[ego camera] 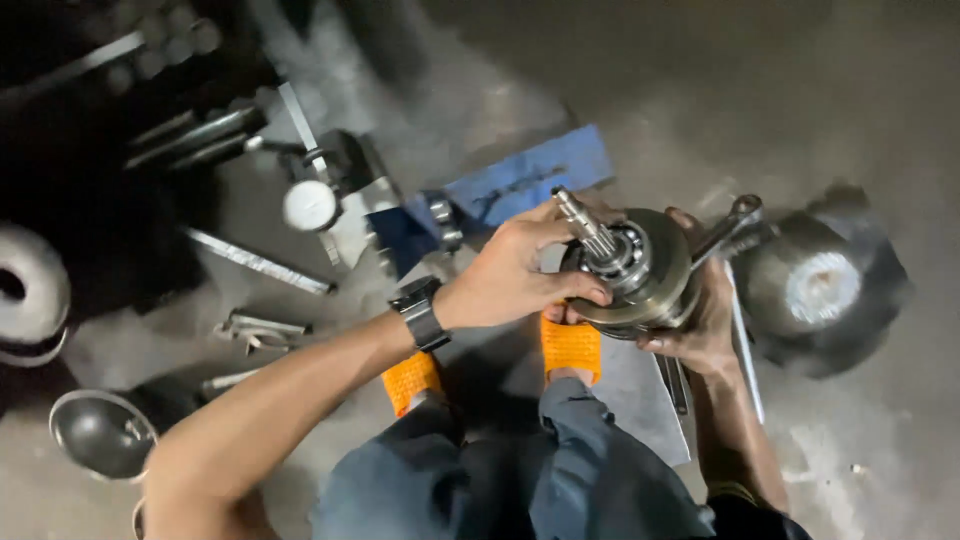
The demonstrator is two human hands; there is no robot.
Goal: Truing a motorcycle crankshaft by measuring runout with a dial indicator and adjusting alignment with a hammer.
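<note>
Over the grey floor (850,80), both hands' fingers (575,292) (curled tight) clasp the crankshaft assembly (640,270) between them.

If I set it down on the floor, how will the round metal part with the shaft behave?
The metal part is probably heavy for its size: thick steel discs, held by both the left hand and right hand. Set on its rounded edge it may roll. Its bare metal looks smooth, perhaps oily and slippery.

The crankshaft assembly (635,270) is smooth, dully shining bare metal, the bowl (100,432) left of it glossy steel, the floor (800,90) rough matt concrete.
</note>
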